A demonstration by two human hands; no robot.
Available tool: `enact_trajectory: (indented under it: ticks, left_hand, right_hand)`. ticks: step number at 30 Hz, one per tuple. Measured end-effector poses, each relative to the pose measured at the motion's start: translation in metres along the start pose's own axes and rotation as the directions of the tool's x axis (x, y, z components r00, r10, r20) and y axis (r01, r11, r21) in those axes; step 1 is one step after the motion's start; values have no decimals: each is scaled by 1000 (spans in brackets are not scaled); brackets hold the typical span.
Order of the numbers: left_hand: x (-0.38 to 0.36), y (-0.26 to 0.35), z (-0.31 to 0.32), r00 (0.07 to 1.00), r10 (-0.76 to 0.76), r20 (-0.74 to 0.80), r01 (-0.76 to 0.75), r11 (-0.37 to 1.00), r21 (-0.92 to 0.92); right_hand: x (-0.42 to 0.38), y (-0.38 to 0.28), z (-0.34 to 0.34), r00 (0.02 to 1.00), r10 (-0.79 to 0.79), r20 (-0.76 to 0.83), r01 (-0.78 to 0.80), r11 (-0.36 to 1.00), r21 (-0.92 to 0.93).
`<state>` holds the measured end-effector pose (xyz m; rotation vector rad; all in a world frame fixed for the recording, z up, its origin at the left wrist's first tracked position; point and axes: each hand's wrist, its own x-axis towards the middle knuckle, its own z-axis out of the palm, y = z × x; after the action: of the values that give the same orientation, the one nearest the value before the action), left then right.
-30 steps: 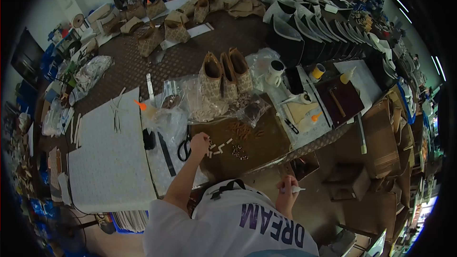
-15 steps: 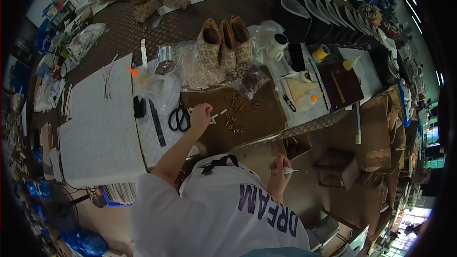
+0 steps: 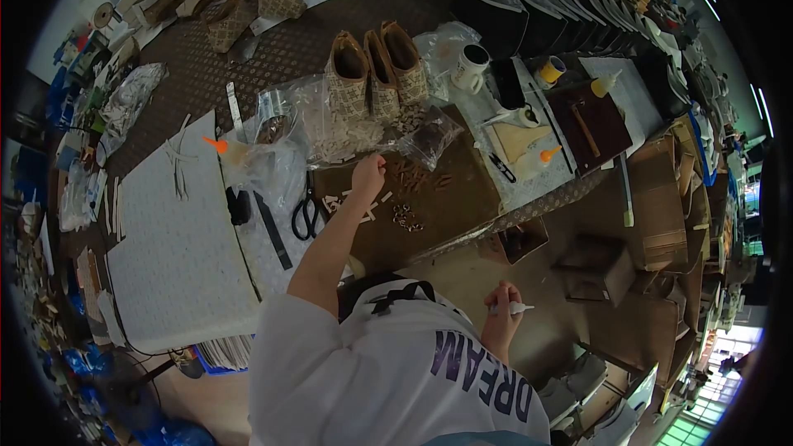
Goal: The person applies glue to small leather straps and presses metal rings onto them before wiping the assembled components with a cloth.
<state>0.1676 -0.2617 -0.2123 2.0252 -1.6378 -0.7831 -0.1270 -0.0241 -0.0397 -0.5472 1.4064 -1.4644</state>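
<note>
My left hand [image 3: 369, 173] is over the brown work mat [image 3: 462, 198], its fingers closed together; whatever they hold, if anything, is too small to make out. It is beside small brown pieces [image 3: 420, 177], with white strips [image 3: 372, 210] and small metal-looking rings [image 3: 405, 217] nearer my body. Below the table edge, my right hand [image 3: 502, 307] is closed around a small white nozzle bottle [image 3: 518, 308], its tip pointing right. Black scissors [image 3: 306, 216] lie left of my left forearm. Patterned shoe-like items [image 3: 380, 74] stand behind a clear bag of pale pieces [image 3: 351, 139].
A white board [image 3: 169, 239] covers the left side. A mug [image 3: 470, 68], a black-handled cutter [image 3: 501, 167] and a hammer [image 3: 585, 128] are to the right. Under the table edge sit an open box [image 3: 524, 241] and a dark stool [image 3: 593, 271].
My left hand has moved away from the white strips, farther back toward the bag and brown pieces. My right hand still holds the bottle. The view has shifted slightly.
</note>
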Motion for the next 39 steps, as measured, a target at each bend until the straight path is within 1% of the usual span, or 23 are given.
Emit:
enact_trajectory:
  ticks: [4, 7, 9, 11, 12, 13, 14, 15, 18, 20, 21, 23, 24, 25, 26, 28, 30, 32, 33, 36, 37, 39]
  left_hand:
    - [4, -4, -15, 997, -26, 79, 26, 1000, -3]
    - [-17, 5, -21, 999, 21, 28, -19, 998, -62]
    - [-52, 36, -19, 973, 205, -106, -228, 928, -294]
    - [-105, 92, -27, 946, 324, -34, -295, 807, -512]
    - [-133, 116, -28, 890, 454, -37, -406, 753, -518]
    - [-157, 136, -28, 815, 578, -45, -512, 682, -522]
    - [-175, 151, -30, 733, 680, -7, -584, 624, -519]
    - [-189, 162, -31, 633, 773, 28, -651, 552, -520]
    - [-214, 175, -23, 542, 840, -4, -722, 463, -515]
    - [-212, 168, -20, 539, 842, -17, -709, 442, -550]
    - [-208, 162, -20, 536, 844, -21, -702, 431, -567]
    - [-190, 142, -32, 643, 766, 7, -641, 543, -543]
    - [-177, 123, -34, 772, 634, 32, -558, 703, -441]
    - [-162, 96, -32, 876, 481, 33, -445, 833, -330]
    - [-146, 61, -24, 918, 383, -107, -396, 903, -165]
    - [-120, -6, -21, 935, 259, -242, -273, 962, -27]
    - [-114, -27, -34, 962, 91, -256, -92, 996, 9]
    - [-111, -35, -35, 978, -2, -208, -1, 1000, -13]
    - [-109, -38, -35, 981, -49, -187, 45, 999, -22]
    - [-102, -50, -26, 978, -22, -208, 21, 1000, -8]
    - [-99, -52, -22, 976, 20, -215, -15, 1000, 22]
    - [-96, -60, -14, 972, -15, -233, 15, 1000, -2]
  right_hand:
    - [-2, 1, -2, 1000, -13, -26, 13, 1000, 19]
    - [-3, 2, -3, 999, -2, -44, 4, 999, 40]
    - [0, 2, -1, 1000, 9, -27, -9, 1000, 14]
    - [-3, 1, 2, 1000, 25, 6, -25, 1000, -17]
    - [-3, 0, 7, 999, 26, 33, -25, 999, -24]
    - [-2, 0, 12, 998, 23, 63, -22, 999, -28]
    - [0, 4, 10, 994, 33, 108, -31, 999, -20]
    - [0, 8, 10, 993, 54, 101, -53, 998, -16]
    - [0, 9, 7, 993, 89, 77, -87, 996, -23]
    - [-2, 8, 5, 994, 91, 57, -89, 995, -47]
    - [-2, 9, 3, 995, 82, 50, -81, 996, -27]
    - [-2, 12, 1, 997, 62, 35, -62, 998, 15]
    - [-3, 11, 1, 998, 49, 25, -50, 998, 25]
    - [-4, 8, 1, 999, 36, 16, -36, 999, 37]
    - [-5, 7, 1, 1000, 21, 7, -21, 999, 49]
    - [-7, 7, -1, 999, 36, 12, -37, 998, 50]
    - [-8, 7, -2, 999, 38, 23, -40, 998, 55]
    - [-8, 6, -1, 998, 29, 49, -32, 997, 64]
    - [-9, 5, 0, 998, 48, 49, -51, 997, 54]
    - [-7, 0, 6, 995, 81, 53, -83, 996, 38]
    - [-8, 0, 6, 996, 77, 52, -79, 996, 39]
    - [-8, 1, -2, 995, 92, 47, -93, 995, 24]
